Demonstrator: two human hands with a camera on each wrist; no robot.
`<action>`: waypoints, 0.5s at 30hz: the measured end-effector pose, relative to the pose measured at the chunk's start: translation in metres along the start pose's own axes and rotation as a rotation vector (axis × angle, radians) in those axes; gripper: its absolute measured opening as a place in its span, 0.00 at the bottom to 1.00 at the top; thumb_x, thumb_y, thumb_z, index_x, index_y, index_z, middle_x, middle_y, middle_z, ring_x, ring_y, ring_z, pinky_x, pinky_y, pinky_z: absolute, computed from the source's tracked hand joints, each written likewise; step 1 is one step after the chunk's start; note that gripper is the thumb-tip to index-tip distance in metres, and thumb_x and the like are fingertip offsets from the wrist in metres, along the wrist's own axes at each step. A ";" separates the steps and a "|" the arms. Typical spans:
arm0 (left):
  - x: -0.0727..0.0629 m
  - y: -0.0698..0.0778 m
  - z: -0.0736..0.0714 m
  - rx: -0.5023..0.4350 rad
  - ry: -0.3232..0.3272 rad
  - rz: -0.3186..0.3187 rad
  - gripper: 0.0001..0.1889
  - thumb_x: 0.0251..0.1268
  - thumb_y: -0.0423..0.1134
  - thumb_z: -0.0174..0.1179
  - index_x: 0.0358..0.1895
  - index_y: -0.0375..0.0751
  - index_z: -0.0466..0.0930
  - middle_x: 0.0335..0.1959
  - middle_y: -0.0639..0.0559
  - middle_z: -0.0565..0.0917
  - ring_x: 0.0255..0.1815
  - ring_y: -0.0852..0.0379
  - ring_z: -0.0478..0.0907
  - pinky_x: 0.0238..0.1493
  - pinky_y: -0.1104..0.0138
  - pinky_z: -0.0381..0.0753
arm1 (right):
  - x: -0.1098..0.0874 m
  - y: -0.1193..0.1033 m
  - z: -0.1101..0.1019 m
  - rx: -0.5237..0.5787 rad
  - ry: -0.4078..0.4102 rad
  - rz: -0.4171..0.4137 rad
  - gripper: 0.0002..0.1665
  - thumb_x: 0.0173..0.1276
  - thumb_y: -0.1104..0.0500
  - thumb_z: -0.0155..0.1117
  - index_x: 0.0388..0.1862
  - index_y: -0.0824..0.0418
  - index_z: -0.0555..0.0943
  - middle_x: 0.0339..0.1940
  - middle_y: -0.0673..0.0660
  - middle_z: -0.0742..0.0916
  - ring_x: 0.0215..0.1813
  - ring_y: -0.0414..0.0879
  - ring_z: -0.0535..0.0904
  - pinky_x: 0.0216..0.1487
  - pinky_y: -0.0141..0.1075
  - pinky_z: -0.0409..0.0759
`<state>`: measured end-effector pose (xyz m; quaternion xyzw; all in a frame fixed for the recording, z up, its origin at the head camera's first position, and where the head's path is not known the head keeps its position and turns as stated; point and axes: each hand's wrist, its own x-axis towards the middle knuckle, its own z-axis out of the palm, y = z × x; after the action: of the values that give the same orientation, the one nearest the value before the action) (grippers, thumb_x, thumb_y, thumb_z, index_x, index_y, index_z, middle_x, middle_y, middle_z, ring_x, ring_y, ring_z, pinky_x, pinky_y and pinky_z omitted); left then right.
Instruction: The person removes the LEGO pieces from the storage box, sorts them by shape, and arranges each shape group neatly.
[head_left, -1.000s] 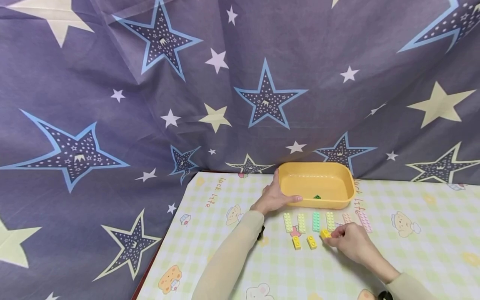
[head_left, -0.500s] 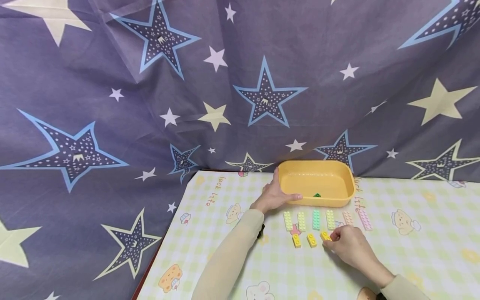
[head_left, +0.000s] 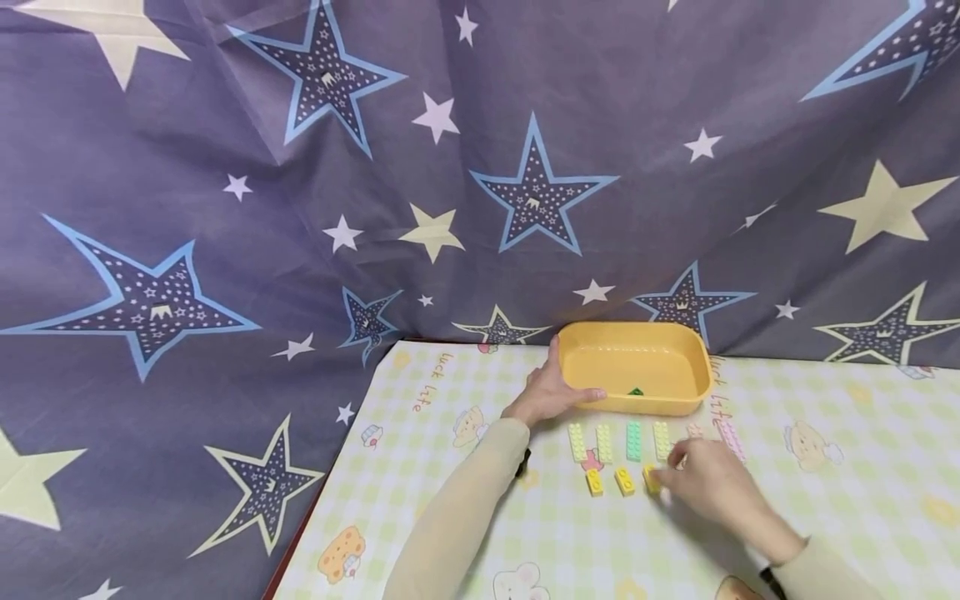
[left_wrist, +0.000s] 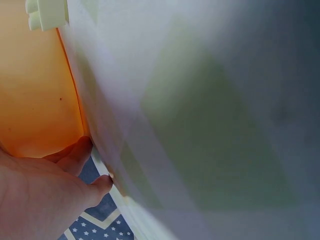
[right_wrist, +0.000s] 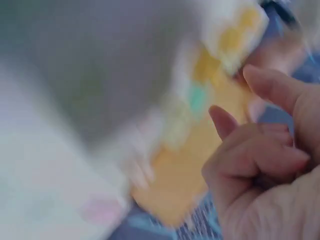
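Observation:
My left hand (head_left: 551, 392) holds the left end of a yellow plastic tub (head_left: 652, 406), its thumb along the front rim. In the left wrist view, fingers touch the tub's orange-looking wall (left_wrist: 40, 95). A small green piece (head_left: 636, 392) lies inside the tub. My right hand (head_left: 712, 483) is just right of the third of three small yellow building bricks (head_left: 625, 481), which stand in a row. Its thumb and index finger are spread with nothing between them in the blurred right wrist view. Behind that row lie longer studded bricks: pale yellow (head_left: 577, 442), mint green (head_left: 634, 441) and pink (head_left: 729, 439).
A checked tablecloth (head_left: 862, 517) with cartoon prints covers the table. Right behind the tub hangs a purple star-patterned curtain (head_left: 450, 150). My right hand partly covers the salmon-pink brick (head_left: 694, 431).
The right hand's fingers have let go of the third yellow brick and drawn slightly to the right. That brick now stands in line with the other two. The left hand stays on the tub.

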<state>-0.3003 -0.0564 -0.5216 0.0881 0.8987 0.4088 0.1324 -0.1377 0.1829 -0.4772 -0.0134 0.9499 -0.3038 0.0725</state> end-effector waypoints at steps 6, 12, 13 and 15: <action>0.000 0.001 -0.005 -0.008 0.025 0.016 0.76 0.52 0.69 0.81 0.92 0.60 0.30 0.91 0.43 0.59 0.90 0.30 0.56 0.87 0.38 0.62 | 0.044 0.002 -0.056 0.085 0.055 -0.149 0.15 0.73 0.59 0.74 0.51 0.69 0.88 0.22 0.53 0.82 0.25 0.44 0.75 0.26 0.35 0.72; -0.004 0.001 -0.001 0.002 0.004 0.001 0.76 0.53 0.70 0.80 0.92 0.60 0.29 0.92 0.49 0.58 0.90 0.32 0.56 0.87 0.39 0.63 | 0.092 0.013 -0.060 0.068 0.043 -0.246 0.11 0.71 0.63 0.75 0.48 0.67 0.91 0.21 0.50 0.80 0.27 0.42 0.71 0.29 0.34 0.68; -0.005 0.002 0.000 0.001 0.004 0.000 0.76 0.53 0.70 0.80 0.92 0.60 0.29 0.92 0.48 0.58 0.90 0.33 0.56 0.87 0.39 0.63 | 0.100 0.015 -0.058 0.062 0.031 -0.259 0.10 0.70 0.63 0.76 0.47 0.67 0.91 0.21 0.49 0.80 0.27 0.42 0.72 0.29 0.33 0.68; -0.005 0.003 0.001 -0.008 0.005 -0.002 0.76 0.52 0.70 0.81 0.92 0.60 0.29 0.91 0.47 0.59 0.90 0.33 0.56 0.87 0.39 0.64 | 0.111 0.019 -0.054 0.052 0.006 -0.280 0.10 0.70 0.64 0.75 0.47 0.68 0.91 0.20 0.49 0.80 0.26 0.41 0.71 0.28 0.33 0.68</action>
<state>-0.2950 -0.0549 -0.5189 0.0858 0.8974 0.4125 0.1310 -0.2555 0.2215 -0.4593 -0.1428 0.9308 -0.3354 0.0268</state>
